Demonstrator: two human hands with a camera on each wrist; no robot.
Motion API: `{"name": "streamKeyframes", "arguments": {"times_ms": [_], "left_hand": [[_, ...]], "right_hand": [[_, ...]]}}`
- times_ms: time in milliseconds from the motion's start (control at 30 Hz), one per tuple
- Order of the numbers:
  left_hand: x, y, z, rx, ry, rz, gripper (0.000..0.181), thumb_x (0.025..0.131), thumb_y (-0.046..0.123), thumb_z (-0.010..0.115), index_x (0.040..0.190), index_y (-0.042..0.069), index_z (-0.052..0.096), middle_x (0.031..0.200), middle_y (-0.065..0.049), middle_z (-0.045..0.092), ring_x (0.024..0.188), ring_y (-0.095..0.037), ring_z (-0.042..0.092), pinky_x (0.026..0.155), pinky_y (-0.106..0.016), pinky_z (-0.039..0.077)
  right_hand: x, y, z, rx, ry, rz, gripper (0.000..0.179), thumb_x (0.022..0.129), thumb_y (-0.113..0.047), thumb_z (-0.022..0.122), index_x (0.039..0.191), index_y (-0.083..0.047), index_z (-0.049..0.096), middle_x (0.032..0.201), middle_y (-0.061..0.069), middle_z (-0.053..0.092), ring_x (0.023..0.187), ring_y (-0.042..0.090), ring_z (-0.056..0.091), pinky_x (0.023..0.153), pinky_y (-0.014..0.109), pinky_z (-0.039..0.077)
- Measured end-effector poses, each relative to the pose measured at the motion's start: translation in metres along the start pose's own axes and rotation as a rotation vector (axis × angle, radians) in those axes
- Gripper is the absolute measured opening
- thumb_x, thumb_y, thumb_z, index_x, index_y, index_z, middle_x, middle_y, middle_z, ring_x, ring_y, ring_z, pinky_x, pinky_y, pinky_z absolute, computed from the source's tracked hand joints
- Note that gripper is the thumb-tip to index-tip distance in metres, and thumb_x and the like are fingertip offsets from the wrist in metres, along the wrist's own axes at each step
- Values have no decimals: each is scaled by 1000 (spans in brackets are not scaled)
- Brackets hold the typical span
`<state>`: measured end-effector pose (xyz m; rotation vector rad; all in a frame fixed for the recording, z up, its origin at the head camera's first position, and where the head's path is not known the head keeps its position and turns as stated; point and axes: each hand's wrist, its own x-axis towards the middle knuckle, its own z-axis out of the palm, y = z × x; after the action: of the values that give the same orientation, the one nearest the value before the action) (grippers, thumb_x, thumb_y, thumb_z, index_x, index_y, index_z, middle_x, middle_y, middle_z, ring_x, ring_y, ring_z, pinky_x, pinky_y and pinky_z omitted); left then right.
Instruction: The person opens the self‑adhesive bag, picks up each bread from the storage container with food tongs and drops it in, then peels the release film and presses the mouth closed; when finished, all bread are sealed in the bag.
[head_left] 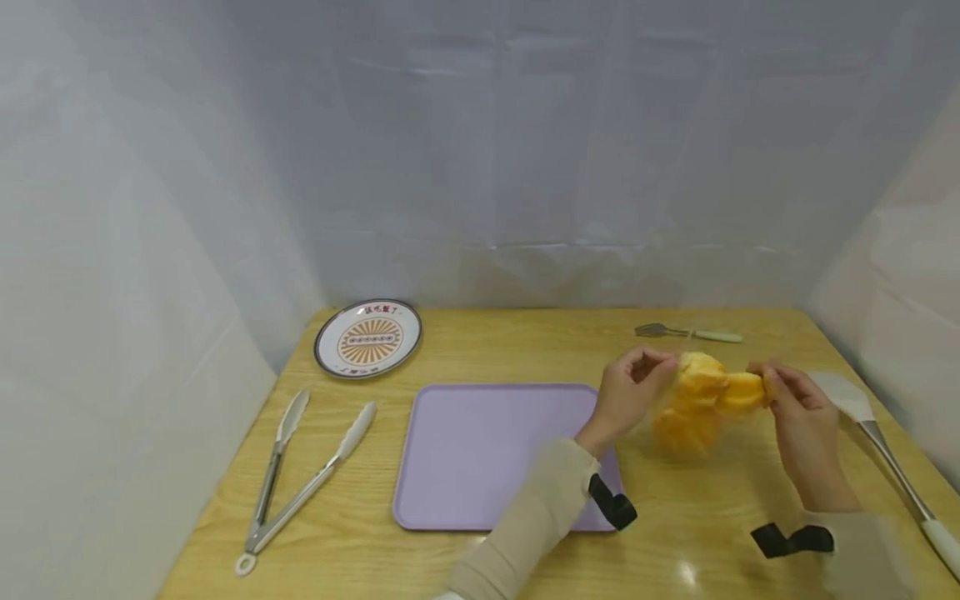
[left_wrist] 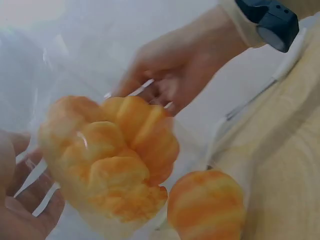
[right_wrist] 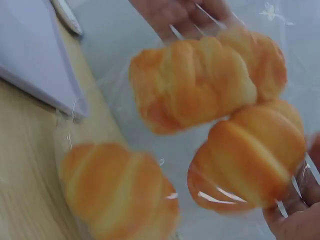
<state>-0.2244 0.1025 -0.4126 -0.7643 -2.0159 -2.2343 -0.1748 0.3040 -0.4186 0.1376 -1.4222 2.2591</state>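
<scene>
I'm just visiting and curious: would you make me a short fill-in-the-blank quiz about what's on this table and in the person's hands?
1. Both hands, the left hand and the right hand, hold a clear plastic bag of orange-yellow ____.
2. The flat tray in the middle of the table is ____ in colour.
3. The metal tongs lie to the ____ of the tray.
4. The round plate sits at the table's far ____ corner.

Missing words: bread rolls; purple; left; left

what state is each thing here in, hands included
left hand: pinching the clear bag
right hand: pinching the bag's other side
clear bag: held above the table, buns inside
buns: bagged
purple tray: flat
tongs: sprung open
plate: upright
</scene>
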Motion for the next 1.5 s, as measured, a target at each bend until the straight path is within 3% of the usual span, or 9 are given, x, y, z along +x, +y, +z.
{"name": "streamKeyframes", "arguments": {"times_ms": [133, 300, 433, 667, 833, 967, 1133, 1333, 1500], "left_hand": [[-1, -10, 5, 26, 60, -42, 22, 98, 17, 58, 108, -2, 64, 118, -17, 68, 103, -14, 68, 87, -15, 51], [9, -2, -6, -33, 180, 36, 22, 98, 12, 57, 108, -7, 62, 114, -24, 67, 105, -27, 67, 92, -19, 51], [14, 5, -12, -75, 158, 84, 21, 96, 6, 59, 107, -11, 63, 114, -29, 66, 105, -32, 67, 91, -21, 53], [2, -14, -7, 32, 39, -70, 24, 95, 17, 64, 110, -1, 69, 114, -17, 70, 104, -23, 68, 89, -16, 51], [-6, -28, -7, 38, 10, -109, 31, 96, 19, 62, 123, 5, 64, 120, -16, 68, 109, -17, 67, 93, -17, 50], [-11, -40, -10, 75, 58, -138, 25, 95, 20, 63, 112, 3, 69, 115, -14, 70, 104, -17, 67, 90, -18, 51], [-9, -45, -7, 45, 120, -111, 22, 96, 17, 61, 104, -2, 69, 106, -18, 72, 97, -29, 69, 84, -22, 56], [4, -33, -5, -56, 205, -51, 24, 97, 17, 58, 103, -5, 66, 109, -21, 72, 102, -30, 70, 84, -22, 56], [3, -33, -6, 1, 155, -50, 24, 95, 16, 62, 105, -4, 69, 109, -19, 72, 99, -22, 71, 84, -18, 54]], "right_hand": [[0, 7, 9, -23, 118, 29, 13, 94, -4, 59, 95, -4, 71, 90, -3, 75, 76, 7, 62, 64, 15, 47], [8, -2, 10, 214, 220, -89, 10, 92, 2, 59, 95, 8, 67, 88, 11, 73, 85, 18, 69, 75, 22, 56], [11, -7, 8, 326, 225, -160, 11, 89, 7, 59, 94, 14, 65, 86, 17, 72, 82, 24, 69, 75, 27, 58], [-1, 13, -11, 31, 179, 13, 15, 94, 2, 57, 94, -3, 71, 87, 0, 75, 84, 8, 69, 78, 14, 54], [-6, 21, -13, 212, 186, -19, 15, 94, 7, 54, 94, 3, 68, 86, 9, 74, 82, 15, 69, 75, 20, 56], [-7, 25, -18, 261, 132, -57, 19, 94, 11, 49, 100, 5, 66, 91, 11, 73, 87, 17, 69, 78, 21, 56], [-4, 27, -16, 185, 232, -38, 15, 93, 7, 54, 89, 4, 68, 85, 8, 73, 83, 15, 68, 77, 19, 55], [11, 18, -8, 302, 297, -161, 10, 91, 3, 57, 90, 9, 65, 82, 13, 67, 75, 20, 64, 71, 24, 57], [13, 12, -7, 180, 327, -103, 6, 89, 0, 63, 88, 4, 67, 82, 7, 66, 74, 15, 62, 67, 20, 55]]}}
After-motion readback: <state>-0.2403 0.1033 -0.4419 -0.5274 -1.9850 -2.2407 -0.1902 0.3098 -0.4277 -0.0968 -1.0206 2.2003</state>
